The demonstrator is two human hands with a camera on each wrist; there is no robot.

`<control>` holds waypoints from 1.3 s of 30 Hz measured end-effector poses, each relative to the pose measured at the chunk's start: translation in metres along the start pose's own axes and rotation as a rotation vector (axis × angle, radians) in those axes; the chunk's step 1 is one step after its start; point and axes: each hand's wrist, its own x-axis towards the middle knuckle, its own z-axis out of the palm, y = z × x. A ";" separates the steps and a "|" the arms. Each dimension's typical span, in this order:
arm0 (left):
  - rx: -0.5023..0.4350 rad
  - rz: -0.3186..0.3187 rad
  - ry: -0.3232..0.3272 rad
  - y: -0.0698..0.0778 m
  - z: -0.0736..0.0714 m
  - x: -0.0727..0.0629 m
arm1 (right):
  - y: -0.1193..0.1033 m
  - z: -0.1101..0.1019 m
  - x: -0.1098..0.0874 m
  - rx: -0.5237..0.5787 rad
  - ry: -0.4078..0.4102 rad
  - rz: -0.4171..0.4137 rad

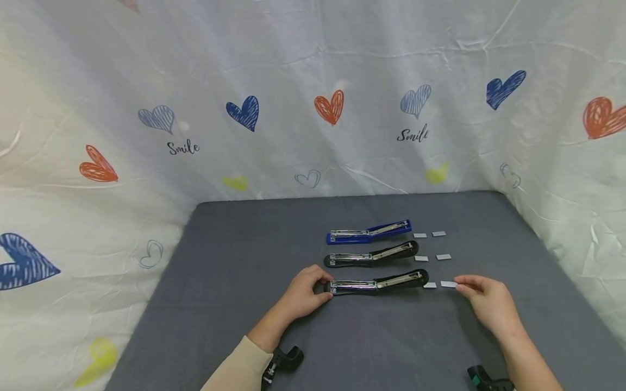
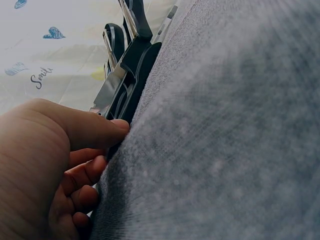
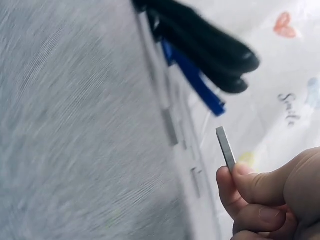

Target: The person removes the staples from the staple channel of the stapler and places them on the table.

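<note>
Nearest the front lies a black stapler (image 1: 353,287), opened out, its metal staple channel to the left and its top arm tilted up to the right. My left hand (image 1: 302,293) holds its left end, with the thumb (image 2: 112,131) against the near side. Between thumb and forefinger, my right hand (image 1: 491,305) pinches a small strip of staples (image 3: 226,149), clear of the cloth in the right wrist view. Another staple strip (image 1: 430,285) lies by the stapler's right tip.
Behind it lie a second opened black stapler (image 1: 349,260) and an opened blue stapler (image 1: 348,237). Beside these are staple strips (image 1: 443,257) in pairs. A grey cloth (image 1: 235,260) covers the table. A white curtain (image 1: 283,157) with printed hearts hangs around it.
</note>
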 end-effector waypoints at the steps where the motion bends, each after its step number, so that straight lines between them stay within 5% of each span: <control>1: 0.000 0.000 0.001 0.000 0.000 0.000 | 0.003 0.002 0.001 -0.009 -0.005 0.006; 29: 0.003 0.011 -0.040 0.009 -0.003 -0.003 | 0.025 0.019 -0.010 -0.132 0.144 -0.034; 34: -0.004 0.005 -0.102 0.011 -0.015 -0.006 | 0.017 0.016 -0.007 -0.152 0.090 -0.051; 39: 0.013 -0.010 -0.185 0.015 -0.047 -0.004 | -0.005 0.006 0.007 -0.173 0.051 -0.135</control>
